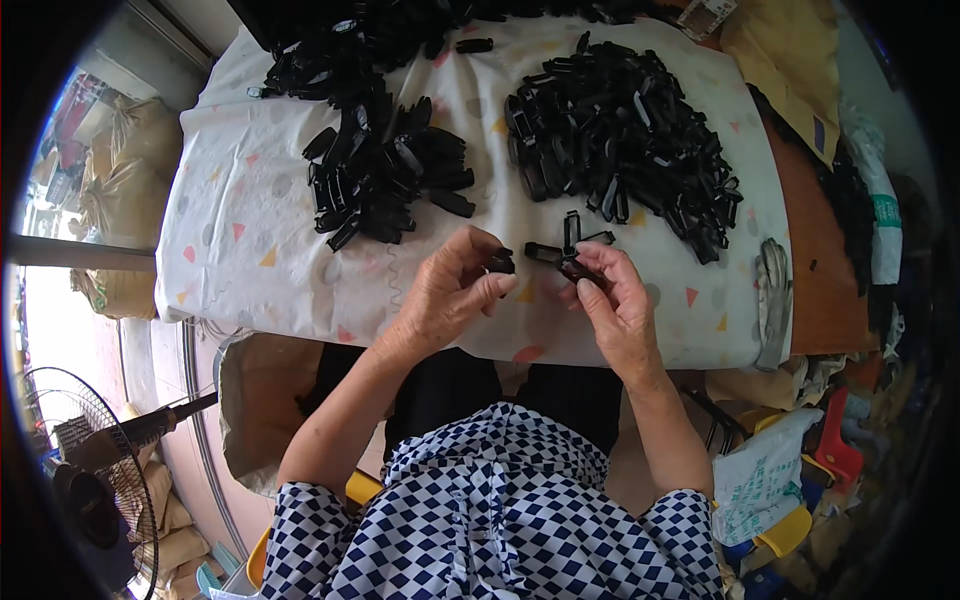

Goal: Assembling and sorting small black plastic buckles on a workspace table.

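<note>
My left hand (440, 295) is closed, thumb and fingers pinching a small black plastic piece (500, 262) just above the near part of the table. To its right, the fingers of my right hand (622, 310) close on another elongated black piece (575, 270), partly hidden by the fingertips. Beside those fingertips lie a few loose black pieces, among them an upright narrow frame-shaped one (572, 228) and one lying sideways (543, 252). Whether these touch the held piece I cannot tell. The two hands are apart, with a gap between the pieces they hold.
A pile of black pieces (385, 165) lies ahead on the left, joining a heap (330, 50) at the far edge. Another large pile (630, 130) spreads on the right. A patterned white cloth (250, 200) covers the table. Gloves (772, 300) lie at its right edge; a fan (100, 460) stands lower left.
</note>
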Tool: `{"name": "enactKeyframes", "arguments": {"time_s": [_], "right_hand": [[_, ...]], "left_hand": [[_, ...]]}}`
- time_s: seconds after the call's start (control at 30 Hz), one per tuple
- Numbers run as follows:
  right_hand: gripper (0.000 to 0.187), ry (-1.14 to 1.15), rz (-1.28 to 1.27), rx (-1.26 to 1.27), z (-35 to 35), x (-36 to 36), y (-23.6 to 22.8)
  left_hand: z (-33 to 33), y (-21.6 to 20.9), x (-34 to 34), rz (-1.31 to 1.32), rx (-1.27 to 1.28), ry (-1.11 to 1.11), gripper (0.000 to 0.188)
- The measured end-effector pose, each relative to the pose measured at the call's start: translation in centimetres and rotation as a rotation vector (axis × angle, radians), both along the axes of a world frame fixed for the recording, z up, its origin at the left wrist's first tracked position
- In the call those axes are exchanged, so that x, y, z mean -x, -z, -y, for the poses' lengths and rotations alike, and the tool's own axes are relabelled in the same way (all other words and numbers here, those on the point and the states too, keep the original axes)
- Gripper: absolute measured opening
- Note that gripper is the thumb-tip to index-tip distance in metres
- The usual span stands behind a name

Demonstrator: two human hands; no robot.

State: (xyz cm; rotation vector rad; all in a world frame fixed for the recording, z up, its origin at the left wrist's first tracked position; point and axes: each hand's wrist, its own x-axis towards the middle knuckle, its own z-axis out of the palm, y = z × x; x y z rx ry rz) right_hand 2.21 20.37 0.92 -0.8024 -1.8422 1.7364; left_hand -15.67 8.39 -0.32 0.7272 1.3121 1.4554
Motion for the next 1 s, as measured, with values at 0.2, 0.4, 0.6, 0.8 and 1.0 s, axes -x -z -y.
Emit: {"name": "enactKeyframes", "arguments": {"time_s": [0.2,0.4,0.6,0.8,1.0], "right_hand": [[0.019,-0.056,-0.091,0.312,0.2,0.2,-1.0],[0.014,-0.122,-0.183,0.653,0.2,0.7,-1.3],[0.013,-0.156,-0.131,0.687,0.3,0.6,-1.0],[0.011,-0.228,0.005,0.660,-0.1,0.6,-1.4],[0.011,-0.283,0.183,0.566,-0.7,0.7,-1.7]], "left_hand": [[0.9,1.3,-1.3,-0.047,-0.007,0.022,0.032],[1.0,0.1,-1.6,-0.400,0.004,0.039,0.028],[1.1,-0.1,-1.8,-0.582,-0.054,0.038,0.031],[1.7,-0.8,-1.6,-0.754,-0.055,0.044,0.031],[1.5,-1.7,-2.0,-1.138,-0.136,0.047,0.030]]}}
